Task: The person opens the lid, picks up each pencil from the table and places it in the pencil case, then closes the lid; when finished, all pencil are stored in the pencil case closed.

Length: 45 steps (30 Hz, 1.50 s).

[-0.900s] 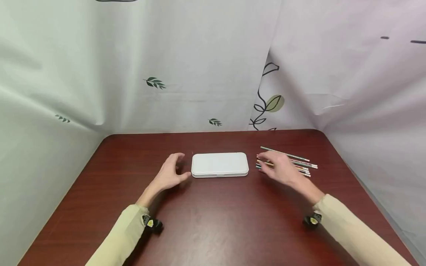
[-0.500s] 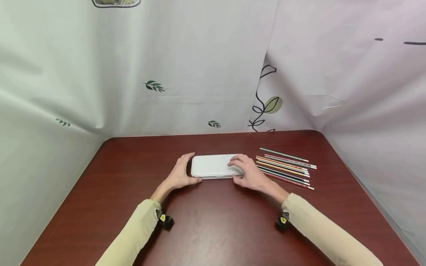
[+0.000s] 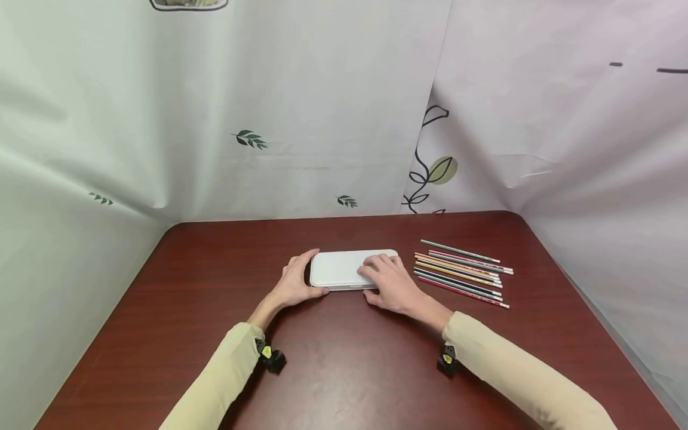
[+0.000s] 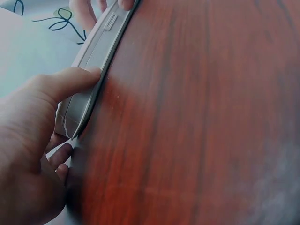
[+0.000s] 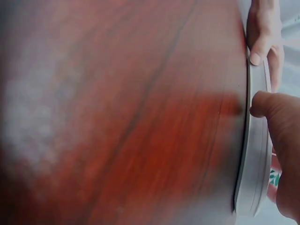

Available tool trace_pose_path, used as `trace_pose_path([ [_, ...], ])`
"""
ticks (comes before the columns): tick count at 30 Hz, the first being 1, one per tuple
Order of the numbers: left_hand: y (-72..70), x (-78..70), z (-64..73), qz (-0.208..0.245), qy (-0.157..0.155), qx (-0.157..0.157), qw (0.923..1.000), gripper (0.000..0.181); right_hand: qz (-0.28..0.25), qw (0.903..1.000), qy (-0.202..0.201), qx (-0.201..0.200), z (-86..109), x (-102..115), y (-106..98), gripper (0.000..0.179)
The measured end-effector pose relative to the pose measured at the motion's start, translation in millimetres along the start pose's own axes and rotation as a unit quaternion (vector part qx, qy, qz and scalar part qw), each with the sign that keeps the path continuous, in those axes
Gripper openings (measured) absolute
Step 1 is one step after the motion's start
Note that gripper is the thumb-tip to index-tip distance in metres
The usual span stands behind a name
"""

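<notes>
A flat white pencil case [image 3: 337,270], lid down, lies lengthwise on the table. My left hand [image 3: 292,285] grips its left end, thumb on the front side and fingers round the far side. In the left wrist view, that thumb presses the front wall of the case [image 4: 89,58], and a small latch [image 4: 110,22] shows farther along. My right hand [image 3: 395,285] holds the right half, its bent fingers over the lid. The right wrist view has the right thumb [image 5: 262,104] against the front wall of the case [image 5: 253,164].
Several striped and coloured pencils [image 3: 457,276] with white eraser ends lie side by side, right of the case. The dark red wooden table [image 3: 344,346] reaches back to a pale curtain [image 3: 322,119] with leaf prints. Each wrist wears a small black camera.
My right hand has moved left from over the pencils onto the case. My left hand has come in from the left and now grips the case's end.
</notes>
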<state>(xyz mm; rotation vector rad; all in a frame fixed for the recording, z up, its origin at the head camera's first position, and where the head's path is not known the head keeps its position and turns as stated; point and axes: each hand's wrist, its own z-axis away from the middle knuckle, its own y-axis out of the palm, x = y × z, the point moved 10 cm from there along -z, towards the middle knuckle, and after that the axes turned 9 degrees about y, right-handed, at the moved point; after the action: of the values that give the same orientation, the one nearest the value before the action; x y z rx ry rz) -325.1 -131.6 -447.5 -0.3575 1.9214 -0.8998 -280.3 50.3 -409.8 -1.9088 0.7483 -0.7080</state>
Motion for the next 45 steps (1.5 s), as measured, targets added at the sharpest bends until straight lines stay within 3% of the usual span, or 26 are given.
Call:
trace_pose_path([
  [14,2.6,3.6,4.6,-0.008,-0.006,0.006,0.9999,0.095,0.11,0.9931,-0.035,-0.021,-4.2,15.8,5.3,0.028],
  [23,1.1,2.4,5.3,0.001,-0.003,-0.004,1.0,0.097,0.207,0.9734,-0.073,-0.065,-4.6,37.2,6.2,0.013],
  [32,-0.5,2.5,3.0,0.0,0.001,-0.007,1.0,0.096,0.231,0.9683,-0.085,-0.041,-5.7,39.3,9.0,0.023],
  [38,0.5,1.7,2.6,-0.001,0.001,-0.006,1.0,0.096,0.219,0.9695,-0.097,-0.051,-4.9,37.3,7.8,0.03],
  [45,-0.5,3.1,3.2,-0.009,0.0,-0.01,0.9999,0.097,0.191,0.9709,-0.114,-0.088,-3.4,35.9,-0.6,0.013],
])
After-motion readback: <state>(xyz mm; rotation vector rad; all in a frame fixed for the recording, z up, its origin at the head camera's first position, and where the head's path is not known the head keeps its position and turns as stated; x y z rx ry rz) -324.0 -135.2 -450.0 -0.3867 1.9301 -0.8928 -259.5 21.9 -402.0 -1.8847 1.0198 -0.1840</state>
